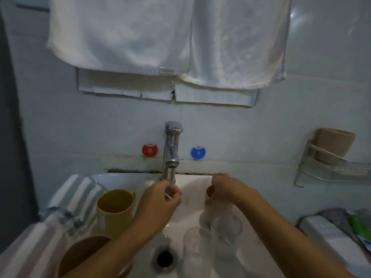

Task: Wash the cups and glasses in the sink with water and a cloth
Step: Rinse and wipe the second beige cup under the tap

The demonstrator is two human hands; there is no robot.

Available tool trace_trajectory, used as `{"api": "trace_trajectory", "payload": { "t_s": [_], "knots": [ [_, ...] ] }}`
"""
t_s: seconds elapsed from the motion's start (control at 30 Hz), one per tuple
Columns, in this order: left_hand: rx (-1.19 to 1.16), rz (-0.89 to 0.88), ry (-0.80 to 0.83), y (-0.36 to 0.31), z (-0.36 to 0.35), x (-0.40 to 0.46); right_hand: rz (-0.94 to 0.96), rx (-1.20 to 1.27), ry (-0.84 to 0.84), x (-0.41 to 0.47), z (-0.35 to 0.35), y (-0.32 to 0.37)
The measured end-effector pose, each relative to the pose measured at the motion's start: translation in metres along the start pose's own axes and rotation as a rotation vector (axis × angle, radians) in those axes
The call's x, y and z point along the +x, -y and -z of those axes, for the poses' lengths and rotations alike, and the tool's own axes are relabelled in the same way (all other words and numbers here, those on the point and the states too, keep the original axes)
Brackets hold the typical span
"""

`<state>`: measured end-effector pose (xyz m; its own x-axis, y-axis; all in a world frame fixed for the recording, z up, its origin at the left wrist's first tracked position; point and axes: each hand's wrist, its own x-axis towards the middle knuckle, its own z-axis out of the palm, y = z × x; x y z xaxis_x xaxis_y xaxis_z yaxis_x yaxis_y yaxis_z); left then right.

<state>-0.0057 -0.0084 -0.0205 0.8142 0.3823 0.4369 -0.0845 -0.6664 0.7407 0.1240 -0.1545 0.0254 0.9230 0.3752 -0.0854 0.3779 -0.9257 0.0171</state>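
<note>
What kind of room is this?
Most likely a bathroom: a small white sink with a tap on a tiled wall, white towels hanging above it, and a wall rack holding a cup.

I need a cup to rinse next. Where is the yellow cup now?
In the head view, the yellow cup stands upright at the sink's left side, beside the striped cloth and left of the left hand.

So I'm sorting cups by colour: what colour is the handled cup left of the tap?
Yellow cup, seen in the head view.
</note>
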Motion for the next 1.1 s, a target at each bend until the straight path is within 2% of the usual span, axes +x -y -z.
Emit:
{"api": "trace_trajectory", "payload": {
  "t_s": [0.13,0.27,0.37,0.53,0.7,0.93,1.1],
  "knots": [
    [0.167,-0.012,-0.122,0.008,0.018,0.005,-0.047,0.169,-0.123,-0.006,-0.006,-0.009],
    [0.163,0.067,-0.271,0.008,0.032,0.012,-0.049,0.330,-0.313,-0.023,-0.001,-0.014],
    [0.156,0.013,-0.339,0.004,0.035,0.014,0.020,0.533,-0.385,-0.035,0.002,0.000],
    [0.009,-0.228,-0.496,-0.012,0.046,0.022,0.136,0.910,-0.298,-0.050,-0.009,0.022],
    [-0.020,-0.392,-0.527,-0.041,0.057,0.033,0.161,1.107,-0.148,-0.056,-0.020,0.039],
    [0.019,-0.465,-0.456,-0.054,0.057,0.051,0.143,1.227,-0.053,-0.060,-0.022,0.041],
    [-0.004,-0.468,-0.481,-0.052,0.054,0.058,0.105,1.267,0.000,-0.056,-0.023,0.040]
  ]
}}
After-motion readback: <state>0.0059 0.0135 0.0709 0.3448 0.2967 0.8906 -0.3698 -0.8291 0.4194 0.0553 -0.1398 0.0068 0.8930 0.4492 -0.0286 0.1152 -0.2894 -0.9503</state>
